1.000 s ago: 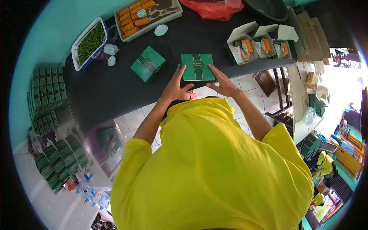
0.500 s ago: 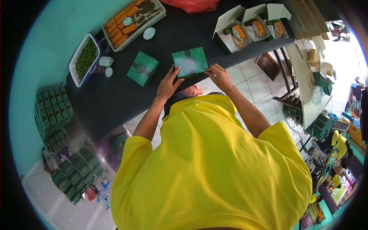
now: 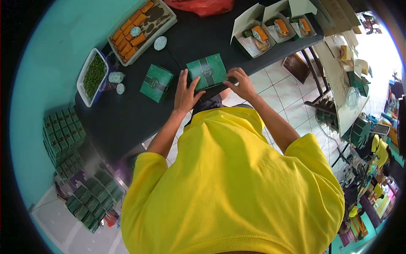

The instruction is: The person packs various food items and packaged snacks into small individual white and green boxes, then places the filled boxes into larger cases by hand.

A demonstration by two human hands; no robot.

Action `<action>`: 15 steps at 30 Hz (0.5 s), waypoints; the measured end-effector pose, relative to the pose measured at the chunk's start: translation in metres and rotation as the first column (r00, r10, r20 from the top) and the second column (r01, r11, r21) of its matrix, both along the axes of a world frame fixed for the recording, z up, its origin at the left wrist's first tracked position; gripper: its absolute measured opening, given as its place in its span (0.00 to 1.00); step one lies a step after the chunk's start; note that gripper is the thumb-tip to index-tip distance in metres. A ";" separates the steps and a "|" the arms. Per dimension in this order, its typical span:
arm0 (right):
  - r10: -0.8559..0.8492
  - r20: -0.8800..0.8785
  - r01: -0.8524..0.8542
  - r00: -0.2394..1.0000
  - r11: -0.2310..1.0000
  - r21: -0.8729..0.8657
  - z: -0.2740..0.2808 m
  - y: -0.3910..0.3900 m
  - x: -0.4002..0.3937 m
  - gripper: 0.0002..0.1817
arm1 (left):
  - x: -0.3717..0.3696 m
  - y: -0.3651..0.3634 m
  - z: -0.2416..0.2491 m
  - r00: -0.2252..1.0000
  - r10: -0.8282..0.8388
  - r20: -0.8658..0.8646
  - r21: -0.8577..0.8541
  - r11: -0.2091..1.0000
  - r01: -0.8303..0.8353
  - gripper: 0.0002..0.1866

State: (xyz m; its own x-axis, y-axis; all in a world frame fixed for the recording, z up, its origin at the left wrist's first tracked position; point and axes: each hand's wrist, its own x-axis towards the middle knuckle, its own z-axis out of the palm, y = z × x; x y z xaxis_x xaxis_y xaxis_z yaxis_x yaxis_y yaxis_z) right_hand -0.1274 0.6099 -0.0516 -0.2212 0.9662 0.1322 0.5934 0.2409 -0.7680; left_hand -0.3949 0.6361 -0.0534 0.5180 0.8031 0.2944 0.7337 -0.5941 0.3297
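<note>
**Green box point(image 3: 206, 71) between two hands at worktop point(image 3: 122, 120)**

By the near edge, a yellow-shirted person's left hand point(image 3: 185, 96), fingers apart, flanks the closed lid; the right hand point(image 3: 243, 85) curls opposite (pinching or not, I cannot tell from here). Another box point(image 3: 156, 83) lies leftward; three open boxes point(image 3: 277, 15) line the right end.

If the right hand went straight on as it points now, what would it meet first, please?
The right hand would most likely meet the right edge of the nearer green box; it may already be touching it.
</note>
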 end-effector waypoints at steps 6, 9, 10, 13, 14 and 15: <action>-0.335 -0.149 0.257 0.930 0.886 -0.385 -0.017 0.001 -0.015 0.17 | 0.009 -0.004 -0.017 0.999 -0.028 -0.041 -0.198 0.980 0.019 0.37; -0.316 -0.101 0.249 0.943 0.877 -0.412 -0.014 0.008 -0.012 0.19 | 0.005 0.001 -0.015 0.983 -0.061 -0.175 -0.077 0.996 0.048 0.35; -0.302 -0.073 0.242 0.950 0.867 -0.436 -0.011 0.008 -0.013 0.19 | 0.004 -0.002 -0.014 0.983 -0.054 -0.178 -0.086 0.995 0.039 0.35; -0.286 -0.075 0.226 0.955 0.870 -0.438 -0.011 0.008 -0.019 0.20 | 0.004 0.006 -0.010 0.982 -0.054 -0.183 -0.069 0.997 0.042 0.32; -0.291 -0.032 0.248 0.956 0.862 -0.443 -0.011 0.006 -0.020 0.21 | 0.006 0.004 -0.008 0.982 -0.038 -0.186 -0.067 0.997 0.026 0.31; -0.285 -0.033 0.242 0.958 0.865 -0.439 -0.013 0.011 -0.017 0.21 | 0.009 0.004 -0.007 0.982 -0.022 -0.188 -0.062 0.998 0.011 0.31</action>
State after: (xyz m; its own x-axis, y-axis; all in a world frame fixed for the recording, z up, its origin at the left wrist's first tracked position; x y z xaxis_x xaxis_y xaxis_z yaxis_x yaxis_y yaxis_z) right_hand -0.1442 0.6211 -0.0646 0.0427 0.9535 -0.2983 0.5087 -0.2777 -0.8149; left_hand -0.3861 0.6397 -0.0602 0.5728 0.8074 0.1416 0.7766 -0.5898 0.2215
